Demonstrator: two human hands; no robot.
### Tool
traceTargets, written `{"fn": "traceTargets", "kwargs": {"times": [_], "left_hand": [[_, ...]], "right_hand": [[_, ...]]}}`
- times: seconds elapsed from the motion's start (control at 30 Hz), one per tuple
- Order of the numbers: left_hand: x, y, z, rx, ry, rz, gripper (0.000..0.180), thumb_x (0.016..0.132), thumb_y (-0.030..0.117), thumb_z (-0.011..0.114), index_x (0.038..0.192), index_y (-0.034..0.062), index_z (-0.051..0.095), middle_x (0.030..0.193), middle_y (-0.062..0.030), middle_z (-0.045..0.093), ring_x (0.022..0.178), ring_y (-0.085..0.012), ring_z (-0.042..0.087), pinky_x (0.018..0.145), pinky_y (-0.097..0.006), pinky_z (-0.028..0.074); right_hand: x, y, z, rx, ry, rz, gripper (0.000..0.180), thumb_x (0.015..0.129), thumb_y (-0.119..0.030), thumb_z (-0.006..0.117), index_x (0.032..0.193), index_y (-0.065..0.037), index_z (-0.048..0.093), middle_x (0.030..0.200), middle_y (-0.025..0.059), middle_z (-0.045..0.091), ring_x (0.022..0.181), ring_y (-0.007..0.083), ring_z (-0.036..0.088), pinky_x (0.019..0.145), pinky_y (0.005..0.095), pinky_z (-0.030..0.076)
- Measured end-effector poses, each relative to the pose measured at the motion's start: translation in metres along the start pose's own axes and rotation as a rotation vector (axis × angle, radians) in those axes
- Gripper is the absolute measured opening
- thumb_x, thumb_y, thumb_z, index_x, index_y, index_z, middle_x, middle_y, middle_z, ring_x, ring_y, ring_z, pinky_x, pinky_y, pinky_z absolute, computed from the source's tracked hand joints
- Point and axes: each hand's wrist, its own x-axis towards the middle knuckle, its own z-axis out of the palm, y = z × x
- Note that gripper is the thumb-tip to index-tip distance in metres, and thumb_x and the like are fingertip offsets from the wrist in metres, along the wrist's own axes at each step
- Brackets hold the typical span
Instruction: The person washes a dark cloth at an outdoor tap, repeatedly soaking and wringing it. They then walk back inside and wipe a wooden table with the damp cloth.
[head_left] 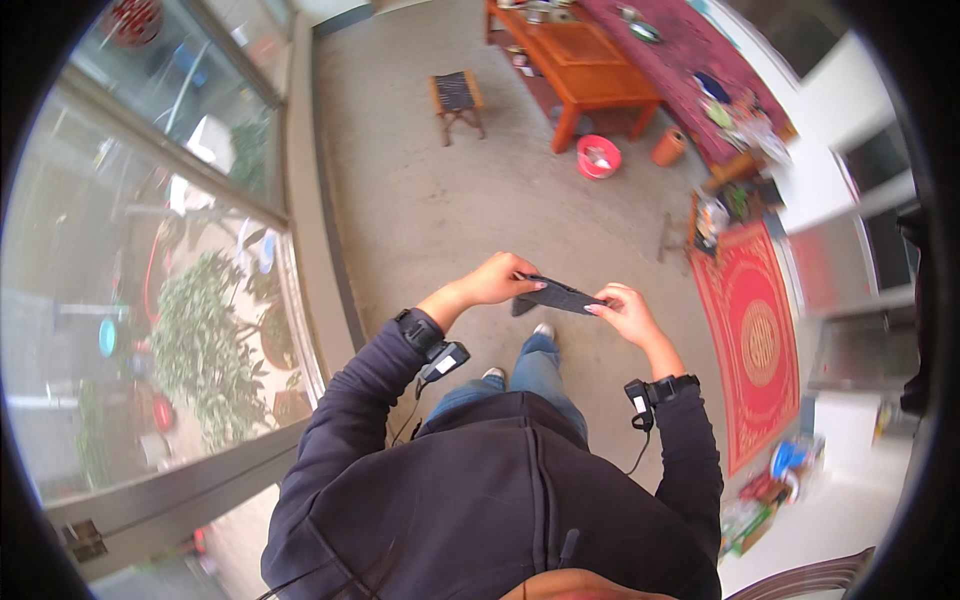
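Over the grey concrete floor [430, 200], in front of the person's chest, a dark flat cloth-like piece [557, 296] is stretched between two raised hands. At lower right, by the white wall, a heap of coloured packages [770, 490] lies on the floor: blue, red and green, flat and crumpled. A red patterned rug [750, 340] with a round gold medallion lies beside them. Further off stand an orange wooden desk [590, 65], a small stool [457, 95] and a red basin [598, 157]. The left hand [495, 280] pinches the piece's left end, grip closed on it, wrist bent inward. The right hand [622, 310] pinches the right end, fingers closed, forearm angled up. Both wrists wear black bands.
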Motion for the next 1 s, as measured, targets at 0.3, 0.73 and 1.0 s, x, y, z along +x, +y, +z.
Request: {"fn": "traceTargets", "kwargs": {"times": [0.3,0.73,1.0], "left_hand": [[0.133,-0.052,-0.095,0.129,0.243,-0.131,0.030,0.074,0.022,0.081,0.069,-0.0009,0.061,0.059,-0.0075,0.057,0.057,-0.0135,0.052,0.055,-0.031,0.044],[0.378,-0.089,-0.223,-0.111,0.219,-0.383,0.020,0.080,0.018,0.079,0.078,-0.0003,0.071,0.068,-0.0039,0.069,0.063,-0.0064,0.060,0.057,-0.025,0.046],[0.573,-0.168,-0.315,0.087,0.209,-0.295,0.030,0.072,0.023,0.084,0.072,-0.0017,0.067,0.065,-0.0047,0.065,0.061,-0.0092,0.059,0.058,-0.027,0.047]], "right_hand": [[0.208,0.053,-0.075,-0.001,-0.115,-0.133,0.011,0.085,0.002,0.063,0.095,0.002,0.069,0.086,0.0052,0.061,0.075,0.0126,0.060,0.066,0.0257,0.049],[0.450,0.102,-0.245,0.032,-0.200,-0.045,0.027,0.080,0.009,0.060,0.103,-0.001,0.070,0.091,0.0105,0.066,0.078,0.0193,0.063,0.072,0.0303,0.050],[0.599,0.172,-0.322,-0.009,0.005,0.045,0.024,0.079,0.011,0.062,0.099,0.000,0.071,0.096,0.0099,0.068,0.083,0.0159,0.066,0.074,0.0280,0.054]]}}
